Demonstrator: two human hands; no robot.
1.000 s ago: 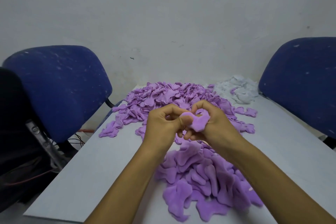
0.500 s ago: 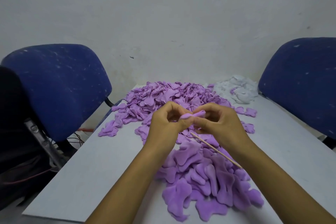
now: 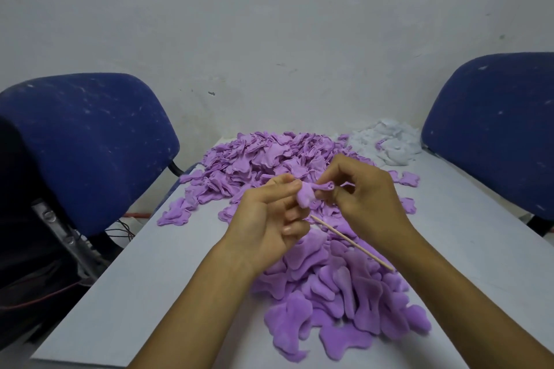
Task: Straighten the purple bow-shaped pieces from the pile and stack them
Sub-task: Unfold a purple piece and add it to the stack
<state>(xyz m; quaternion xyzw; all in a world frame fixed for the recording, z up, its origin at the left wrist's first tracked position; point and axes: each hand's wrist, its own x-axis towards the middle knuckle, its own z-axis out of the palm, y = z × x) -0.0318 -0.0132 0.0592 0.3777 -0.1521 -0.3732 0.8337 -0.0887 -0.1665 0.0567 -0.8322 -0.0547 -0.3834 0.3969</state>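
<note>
Since 0.5 s ago: both hands have drawn slightly apart, and the purple piece (image 3: 308,193) between them is now stretched and twisted rather than pressed flat; the thin wooden stick (image 3: 352,243) is more exposed below the right hand.

Left hand (image 3: 266,219): palm turned toward the camera, thumb and forefinger pinching the bunched end of the purple piece at its 9 o'clock side; the other fingers are curled.

Right hand (image 3: 368,195): fingertips pinching the narrow rolled end of the same piece at its 3 o'clock side. Stick runs from under this hand toward 5 o'clock; how the hand grips it cannot be seen.

Purple piece: held in the air above the desk (image 3: 126,278), over the gap between two purple masses.

Unsorted pile (image 3: 263,159): at 12 o'clock from the hands, a wide crumpled heap at the far end of the desk, with loose pieces trailing to 9 o'clock.

Straightened pieces (image 3: 344,302): at 6 o'clock from the hands, lying flat and overlapped on the near desk.

White pieces (image 3: 386,144): small heap at 2 o'clock, touching the purple pile's far right edge.

Blue chair (image 3: 90,144) at 9 o'clock; second blue chair (image 3: 494,123) at 3 o'clock. White wall (image 3: 269,24) behind.
</note>
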